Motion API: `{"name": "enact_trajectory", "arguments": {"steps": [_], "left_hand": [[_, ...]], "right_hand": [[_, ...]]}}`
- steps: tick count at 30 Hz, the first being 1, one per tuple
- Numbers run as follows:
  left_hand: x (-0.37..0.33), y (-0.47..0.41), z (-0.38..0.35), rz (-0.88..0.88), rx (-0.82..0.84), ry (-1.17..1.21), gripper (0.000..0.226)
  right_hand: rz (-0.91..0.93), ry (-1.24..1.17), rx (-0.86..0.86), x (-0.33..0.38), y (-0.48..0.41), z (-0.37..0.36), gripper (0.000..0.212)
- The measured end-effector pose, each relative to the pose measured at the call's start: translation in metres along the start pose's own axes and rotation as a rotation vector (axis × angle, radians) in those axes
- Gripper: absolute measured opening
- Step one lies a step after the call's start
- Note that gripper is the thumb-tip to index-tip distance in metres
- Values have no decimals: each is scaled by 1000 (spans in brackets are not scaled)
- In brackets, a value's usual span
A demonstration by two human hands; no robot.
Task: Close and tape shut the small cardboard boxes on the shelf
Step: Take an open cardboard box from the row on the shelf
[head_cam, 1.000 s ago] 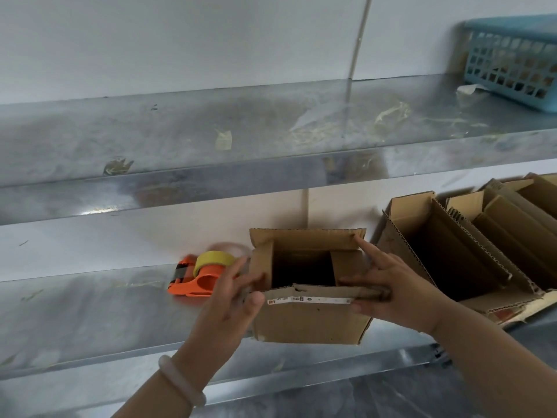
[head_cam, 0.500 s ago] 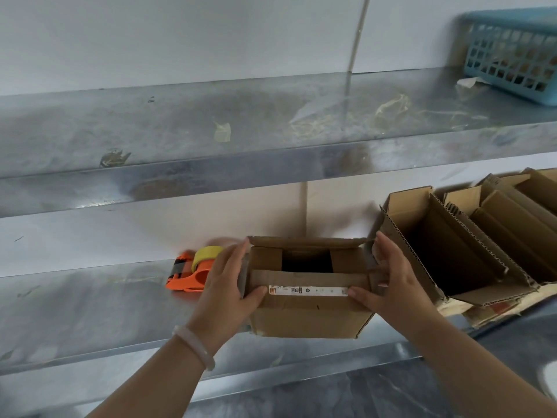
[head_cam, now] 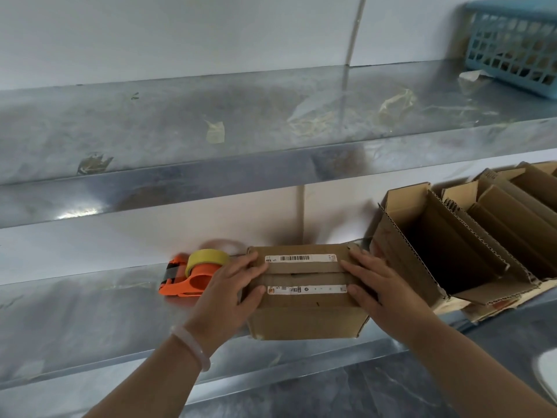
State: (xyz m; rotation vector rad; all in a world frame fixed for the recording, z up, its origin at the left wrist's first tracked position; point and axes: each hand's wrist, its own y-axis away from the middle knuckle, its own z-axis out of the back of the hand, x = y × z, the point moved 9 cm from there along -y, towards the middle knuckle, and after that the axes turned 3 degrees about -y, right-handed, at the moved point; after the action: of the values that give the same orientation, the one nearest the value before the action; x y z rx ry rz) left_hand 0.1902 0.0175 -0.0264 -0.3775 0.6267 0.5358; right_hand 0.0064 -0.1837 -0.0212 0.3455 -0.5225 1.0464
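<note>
— Nearest to the camera?
— Two bare forearms reaching in from below, with a pale bracelet (head_cam: 191, 346) on the left wrist.
— And the hands?
— Left hand (head_cam: 232, 292) laid on the left end of the small box (head_cam: 304, 322), fingers straight and spread over the top, thumb on the near flap. Pressing down, curled round nothing. Right hand (head_cam: 379, 285) set the same way on the right end: straight fingers, flat on the cardboard, pressing rather than gripping.
— Whereabouts for the box?
— Upright at the front edge of the lower shelf (head_cam: 75, 321). Both long flaps folded down, almost meeting along the middle, with a thin dark gap between them. A white label strip (head_cam: 307, 289) on each flap. No tape across the seam yet.
— Beside it?
— Just to the left, behind the left hand, an orange tape dispenser (head_cam: 193, 277) with a yellow roll, lying on the shelf. Touching the hand or not: cannot tell. To the right, near but apart, a row of open boxes (head_cam: 422, 236), leaning, flaps up.
— Further back?
— An upper shelf (head_cam: 180, 182) of grey metal, with tape scraps (head_cam: 215, 132) stuck on. At its far right end, a blue basket (head_cam: 512, 46). Behind all that, a white wall (head_cam: 211, 34).
</note>
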Motion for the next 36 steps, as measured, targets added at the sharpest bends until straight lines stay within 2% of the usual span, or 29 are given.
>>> {"name": "enact_trajectory", "arguments": {"steps": [3, 8, 11, 16, 25, 29, 32, 36], "left_hand": [[4, 4, -5, 0, -14, -7, 51], [-11, 6, 0, -104, -78, -232, 49], [-17, 7, -8, -226, -14, -406, 51], [-22, 3, -6, -320, 38, -517, 54], [-18, -3, -4, -213, -46, -468, 43], [-26, -9, 3, -161, -52, -504, 43], [-34, -12, -5, -148, 38, -626, 56], [-28, -5, -23, -122, 121, -618, 74]], "right_hand": [[-13, 18, 82, 1, 1, -12, 54], [1, -10, 32, 5, -6, -8, 58], [97, 89, 6, 8, -9, -6, 58], [222, 258, 3, 11, -16, -5, 74], [267, 263, -34, 15, -23, -14, 69], [255, 300, 39, 16, -25, -15, 67], [308, 379, 43, 22, -27, -14, 64], [338, 455, 57, 25, -27, -18, 65]]}}
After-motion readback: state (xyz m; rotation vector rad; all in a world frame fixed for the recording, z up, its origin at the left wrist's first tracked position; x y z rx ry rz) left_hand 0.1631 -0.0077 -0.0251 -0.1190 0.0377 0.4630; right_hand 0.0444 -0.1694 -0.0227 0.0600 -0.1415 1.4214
